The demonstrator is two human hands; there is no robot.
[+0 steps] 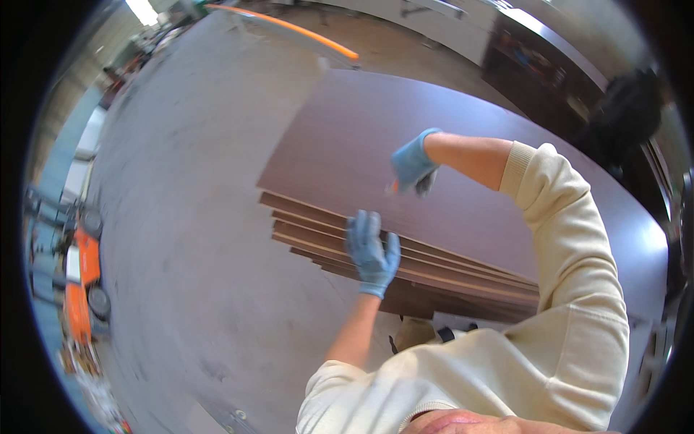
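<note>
A stack of dark brown wood-look panels (325,137) lies before me, its light edges stepped along the near left side. My left hand (371,253), in a blue-grey work glove, rests with fingers stretched at those edges, the fingertips reaching the top panel's rim. Over the top panel, my right hand (413,165), gloved the same way, is closed and bent down toward the surface. A small orange thing (393,186) pokes out from under its fingers; blur and the glove hide what kind it is.
An orange and white forklift-like machine (81,282) stands at the far left. Beyond the stack runs an orange bar (289,29). Dark shelving (542,72) and a black draped shape (625,116) are at the far right. Grey concrete floor (188,202) spreads left of the stack.
</note>
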